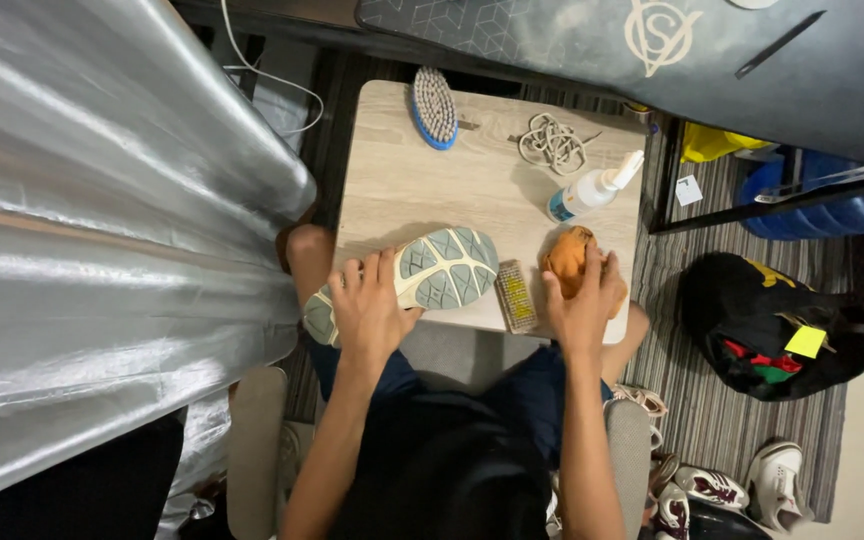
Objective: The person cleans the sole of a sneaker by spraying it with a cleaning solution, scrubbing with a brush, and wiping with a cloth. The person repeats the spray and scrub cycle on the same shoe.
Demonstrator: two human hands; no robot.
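My left hand [370, 305] grips a sneaker [432, 270] turned sole-up, its grey-green tread facing me, at the near edge of a small wooden table [422, 180]. My right hand [584, 300] rests on an orange cloth [570, 258] at the table's near right corner, fingers closed over it. A small yellow-bristled brush [517, 296] lies between the two hands, touching neither.
A blue-backed scrub brush [434, 108], a coiled pale shoelace [552, 144] and a white spray bottle [594, 188] lie farther back on the table. A silver cover [102, 230] fills the left. A black bag [772, 325] and several shoes [742, 490] sit on the striped rug at right.
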